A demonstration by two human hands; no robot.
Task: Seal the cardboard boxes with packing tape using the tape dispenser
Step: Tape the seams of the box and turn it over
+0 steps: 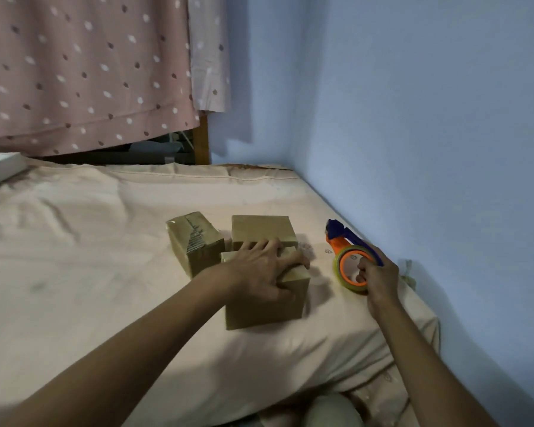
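A peach-sheeted bed (105, 241) fills the view, with three cardboard boxes clustered near its centre — the nearest box (267, 306) at 6 o'clock of the far box (261, 228), the taped box (195, 241) at their 9 o'clock. The left hand (267, 269) lies spread, fingers apart, on the nearest box's top. At 3 o'clock the right hand (379, 278) is clamped on the tape dispenser (349, 254) — fingers hooked through its roll.
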